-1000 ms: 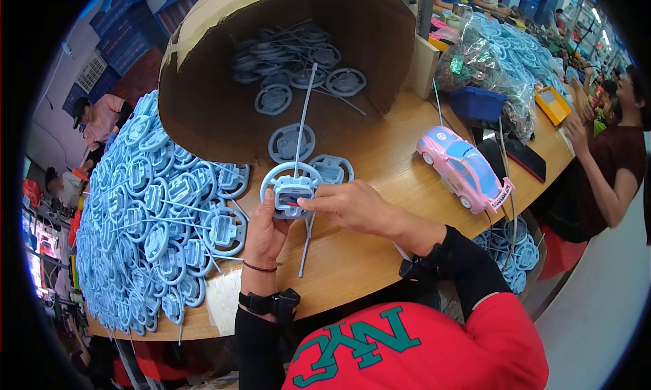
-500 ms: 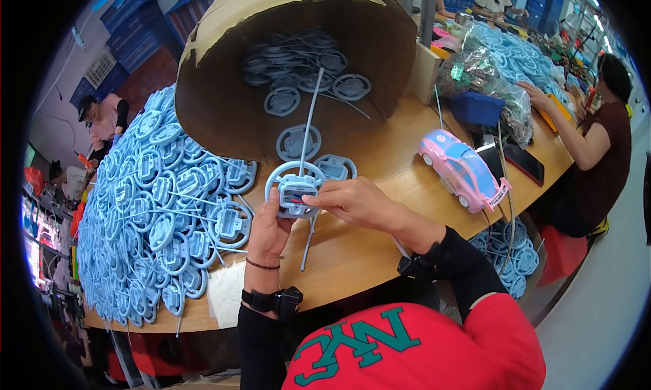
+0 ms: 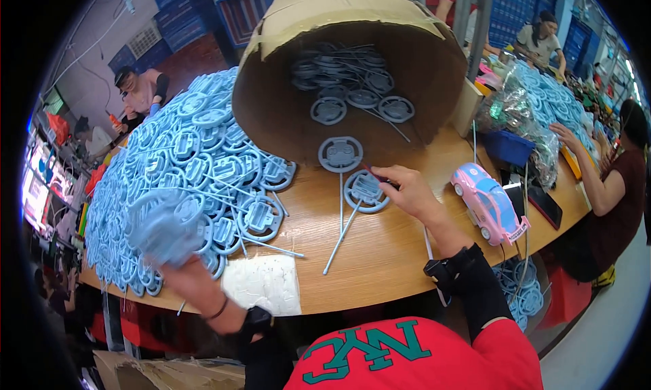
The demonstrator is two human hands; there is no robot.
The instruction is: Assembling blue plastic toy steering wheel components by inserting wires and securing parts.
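My left hand (image 3: 193, 285) is smeared by motion at the left, over the near side of a big heap of light-blue plastic toy steering wheels (image 3: 261, 217). A blurred blue steering wheel (image 3: 166, 230) is at its fingers and moves with it. My right hand (image 3: 413, 193) is closed on a thin dark-red tool (image 3: 377, 175), whose tip is too small to make out. Just below that tip lies a steering wheel (image 3: 366, 192) with a long stem. Behind it lies another steering wheel (image 3: 340, 154), its stem pointing toward me.
A cardboard box (image 3: 271, 119) on its side holds several steering wheels. To the right stand a pink toy car (image 3: 485, 200), a blue bin (image 3: 508, 147) and a dark phone (image 3: 544, 207). A white sheet (image 3: 261, 285) lies at the table's front edge. Co-workers sit on both sides.
My left hand has swung left and down with the steering wheel, away from my right hand. My right hand still grips the tool. The head view has shifted left.
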